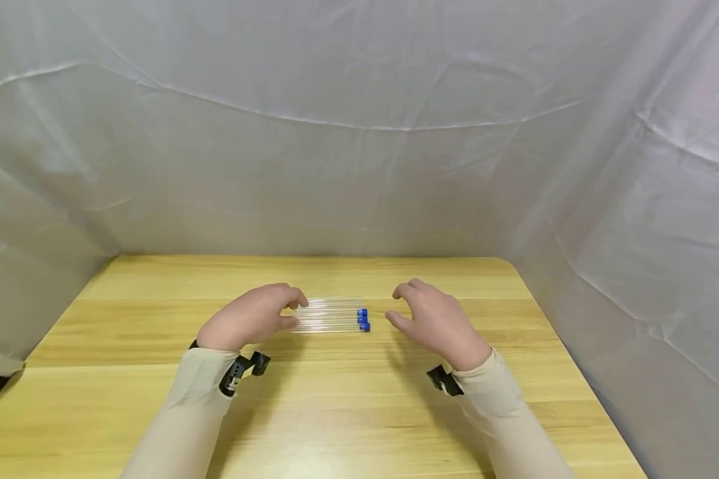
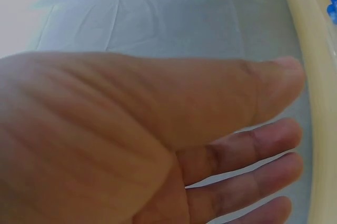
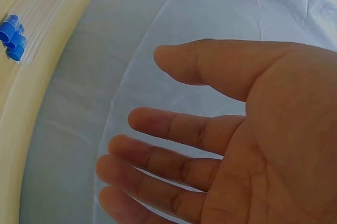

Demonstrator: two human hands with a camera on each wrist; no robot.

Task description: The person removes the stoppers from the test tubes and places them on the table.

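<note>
The clear tubes [image 1: 329, 315] with blue caps [image 1: 363, 319] lie ungrasped side by side mid-tabletop [image 1: 347, 399], left hand [image 1: 253, 317] at their nine o'clock end, right hand [image 1: 434, 320] near at three o'clock, both loosely spread and empty.

A wooden table [image 1: 156, 399] stands enclosed by white sheeting [image 1: 359, 133].

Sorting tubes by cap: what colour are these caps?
Blue caps, clearest in the right wrist view.
</note>
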